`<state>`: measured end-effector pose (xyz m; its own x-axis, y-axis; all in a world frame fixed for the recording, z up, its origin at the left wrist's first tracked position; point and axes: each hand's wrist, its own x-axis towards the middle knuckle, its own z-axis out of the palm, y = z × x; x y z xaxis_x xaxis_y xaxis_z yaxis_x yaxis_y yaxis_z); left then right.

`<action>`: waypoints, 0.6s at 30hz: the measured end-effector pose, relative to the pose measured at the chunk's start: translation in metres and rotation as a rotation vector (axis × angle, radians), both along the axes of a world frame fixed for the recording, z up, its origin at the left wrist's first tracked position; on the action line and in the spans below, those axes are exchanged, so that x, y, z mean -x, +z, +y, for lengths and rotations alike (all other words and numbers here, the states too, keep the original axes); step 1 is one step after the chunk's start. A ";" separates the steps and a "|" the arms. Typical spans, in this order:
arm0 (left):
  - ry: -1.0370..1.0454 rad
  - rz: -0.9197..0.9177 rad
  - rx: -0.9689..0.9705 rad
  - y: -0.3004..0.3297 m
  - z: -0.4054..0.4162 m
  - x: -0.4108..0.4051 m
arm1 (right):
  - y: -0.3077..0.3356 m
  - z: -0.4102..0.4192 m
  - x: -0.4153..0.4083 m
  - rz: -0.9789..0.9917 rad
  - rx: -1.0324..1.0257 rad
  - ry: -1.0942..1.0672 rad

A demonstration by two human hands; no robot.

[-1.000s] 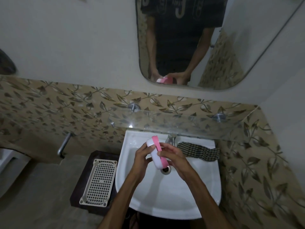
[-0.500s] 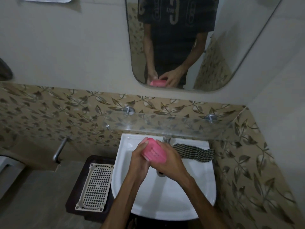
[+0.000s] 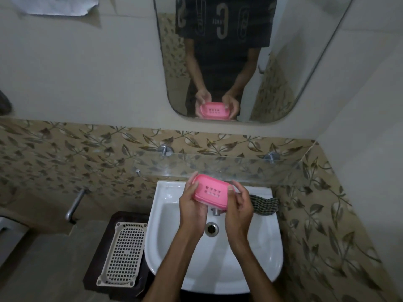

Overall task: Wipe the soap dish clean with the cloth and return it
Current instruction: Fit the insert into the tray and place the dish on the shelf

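I see a white sink (image 3: 268, 243) fixed under a glass shelf (image 3: 250, 168); on the sink's back right rim lies a dark checked cloth (image 3: 265, 205), bunched beside the tap (image 3: 216, 211). Left of the sink, a dark low stand (image 3: 99, 253) carries a cream perforated tray (image 3: 124, 253) lying flat on top.

One head-worn wide-angle view looks forward and down, close over the white sink (image 3: 257, 269), and faces the wall mirror (image 3: 305, 62) above it.
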<state>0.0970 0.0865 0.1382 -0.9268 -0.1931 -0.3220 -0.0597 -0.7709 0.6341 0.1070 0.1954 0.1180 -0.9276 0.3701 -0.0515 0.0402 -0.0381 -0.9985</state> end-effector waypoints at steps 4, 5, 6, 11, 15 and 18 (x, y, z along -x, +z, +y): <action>-0.189 0.014 0.680 -0.008 -0.008 -0.005 | -0.007 0.018 0.009 -0.097 0.119 -0.084; -0.259 0.047 0.754 -0.009 -0.011 -0.006 | -0.010 0.023 0.011 -0.114 0.126 -0.096; -0.320 0.084 0.809 -0.010 -0.014 -0.006 | -0.012 0.028 0.013 -0.125 0.131 -0.097; -0.420 0.170 1.074 -0.010 -0.030 0.008 | 0.000 0.044 0.032 -0.107 0.050 -0.005; -0.384 0.190 1.320 -0.003 -0.038 0.044 | 0.016 0.049 0.073 -0.027 -0.267 0.114; -0.361 0.194 1.478 -0.002 -0.038 0.071 | 0.021 0.045 0.100 -0.029 -0.524 0.090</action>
